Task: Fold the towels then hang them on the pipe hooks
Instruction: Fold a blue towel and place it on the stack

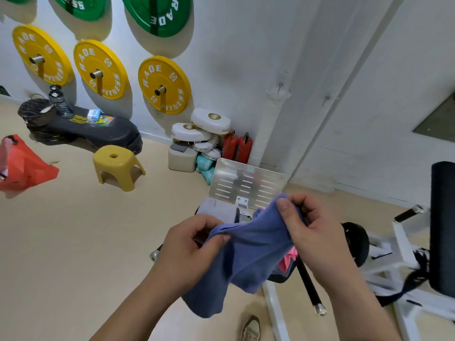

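We see a beige floor (73,242). On it stand a yellow stool (118,166) and, well to its left, a crumpled red bag (24,166). Along the wall lie a black pad (98,134), a pile of white cushions (197,135) and two red extinguishers (243,148). A shoe (251,328) rests near the bottom edge.

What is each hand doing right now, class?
Left hand: pinching the blue towel at one edge.
Right hand: gripping the towel's other end.

Towel (248,244) between 2 hands: L hand (194,242) at its L end, R hand (312,232) at R end; stool (118,166) on floor (73,242), far L & behind.
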`<control>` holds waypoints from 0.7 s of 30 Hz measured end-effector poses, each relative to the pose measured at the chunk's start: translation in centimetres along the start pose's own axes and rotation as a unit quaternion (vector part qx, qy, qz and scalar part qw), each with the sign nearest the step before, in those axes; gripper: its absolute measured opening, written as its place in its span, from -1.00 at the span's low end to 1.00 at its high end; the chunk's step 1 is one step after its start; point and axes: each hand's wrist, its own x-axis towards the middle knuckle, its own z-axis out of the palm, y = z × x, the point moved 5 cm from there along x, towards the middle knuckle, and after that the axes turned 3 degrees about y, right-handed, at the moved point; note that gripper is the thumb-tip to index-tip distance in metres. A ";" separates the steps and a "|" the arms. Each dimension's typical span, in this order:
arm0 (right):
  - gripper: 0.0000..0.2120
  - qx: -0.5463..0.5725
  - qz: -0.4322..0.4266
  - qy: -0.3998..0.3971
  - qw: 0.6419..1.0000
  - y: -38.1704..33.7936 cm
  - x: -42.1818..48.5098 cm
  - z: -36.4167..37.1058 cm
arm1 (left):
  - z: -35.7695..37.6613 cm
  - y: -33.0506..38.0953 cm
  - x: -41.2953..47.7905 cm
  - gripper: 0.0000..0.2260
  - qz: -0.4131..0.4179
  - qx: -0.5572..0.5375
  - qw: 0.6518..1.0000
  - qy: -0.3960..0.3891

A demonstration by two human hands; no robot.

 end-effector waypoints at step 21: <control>-0.68 -0.002 0.005 -0.051 0.999 -0.7 -2.7 -5.8 | 8.0 5.4 -3.3 -0.80 0.242 0.008 0.969 0.049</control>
